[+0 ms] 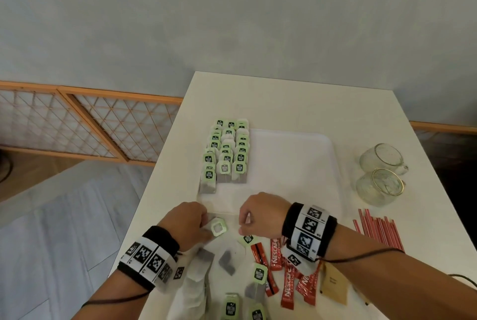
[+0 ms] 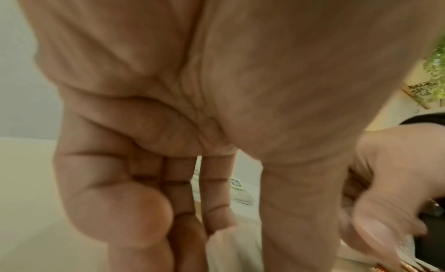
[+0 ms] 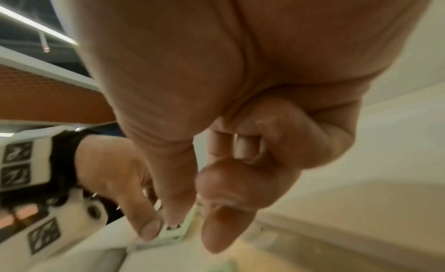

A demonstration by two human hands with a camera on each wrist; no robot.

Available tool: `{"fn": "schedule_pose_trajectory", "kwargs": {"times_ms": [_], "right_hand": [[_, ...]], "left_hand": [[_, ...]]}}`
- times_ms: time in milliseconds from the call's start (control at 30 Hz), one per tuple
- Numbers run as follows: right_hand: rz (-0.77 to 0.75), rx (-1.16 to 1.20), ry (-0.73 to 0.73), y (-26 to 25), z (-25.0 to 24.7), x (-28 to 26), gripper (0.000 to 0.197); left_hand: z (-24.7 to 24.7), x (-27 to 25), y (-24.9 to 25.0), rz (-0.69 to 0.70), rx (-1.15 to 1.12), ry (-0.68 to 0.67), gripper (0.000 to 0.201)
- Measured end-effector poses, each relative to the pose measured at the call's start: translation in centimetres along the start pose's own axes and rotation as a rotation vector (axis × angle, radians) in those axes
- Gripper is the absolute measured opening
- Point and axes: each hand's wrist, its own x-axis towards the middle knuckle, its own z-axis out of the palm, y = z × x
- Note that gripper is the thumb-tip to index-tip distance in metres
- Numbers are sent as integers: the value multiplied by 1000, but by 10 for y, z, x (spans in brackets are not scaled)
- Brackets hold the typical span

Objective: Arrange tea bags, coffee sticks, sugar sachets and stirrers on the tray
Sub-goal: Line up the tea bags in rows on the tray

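1. A tea bag [image 1: 216,228], its pale green tag showing a blank white square, lies at the lower centre of the head view, just off the near rim of the white tray [image 1: 291,162].
2. The left hand [image 1: 187,221] sits immediately left of that tea bag, fingers curled onto its paper edge and pinching it against the white table [image 1: 296,97].
3. The right hand [image 1: 260,214] hovers just right of the same bag, its fingers curled inward; in the right wrist view thumb and forefinger point down close to the green tag, but whether they have hold of anything cannot be told.
4. On the upper left part of the tray, three neat columns of tea bags [image 1: 227,154] run toward the top of the frame, green tags overlapping.
5. Loose tea bags [image 1: 227,263] lie scattered at the bottom centre, below both hands, some tag-up, some showing grey pouches.
6. Red coffee sticks [image 1: 286,275] fan out at the lower right of centre, partly under the right wrist.
7. A brown sachet [image 1: 334,285] rests just right of the coffee sticks.
8. Red stirrers [image 1: 378,229] lie bundled at the right edge of the table, beside the tray.
9. Two glass cups [image 1: 379,172] lie on their sides at the right, above the stirrers.
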Motion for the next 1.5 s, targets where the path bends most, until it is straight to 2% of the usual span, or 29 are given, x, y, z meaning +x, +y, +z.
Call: {"fn": "schedule_pose_trajectory", "kwargs": {"times_ms": [200,367,500,567,700,800,1000,1067,1167,1367,1500], "right_hand": [[-131,-89,-96,-8,23,-7,48],[-168,-207,-79,-12,33,-2,30],[-183,-148,-41,-8,35,-2,11],[-180,-130,-10,-4,35,-2,11],[-154,-176,-30,-4,36,-3,31],[-185,-187,-26,-6,37,-4,22],[-174,-18,-1,-1,34,-5,14],[-163,94,3,0,28,-6,13],[-166,237,27,1,16,-9,9],[-172,442,40,7,-3,-12,17],[-205,598,74,11,-4,-10,13]], "left_hand": [[-5,-4,4,44,-111,7,32],[-8,-6,6,3,-342,-60,32],[-9,-14,11,24,-470,-59,12],[-8,-15,15,37,-521,-62,14],[-4,-12,15,81,-539,-89,13],[-2,-10,13,124,-525,-122,20],[2,-12,15,242,-396,-83,14],[3,-13,15,280,-396,-67,20],[2,-11,15,296,-463,-68,30],[-5,-8,19,283,-638,-47,20],[-10,-9,20,291,-666,-69,11]]}}
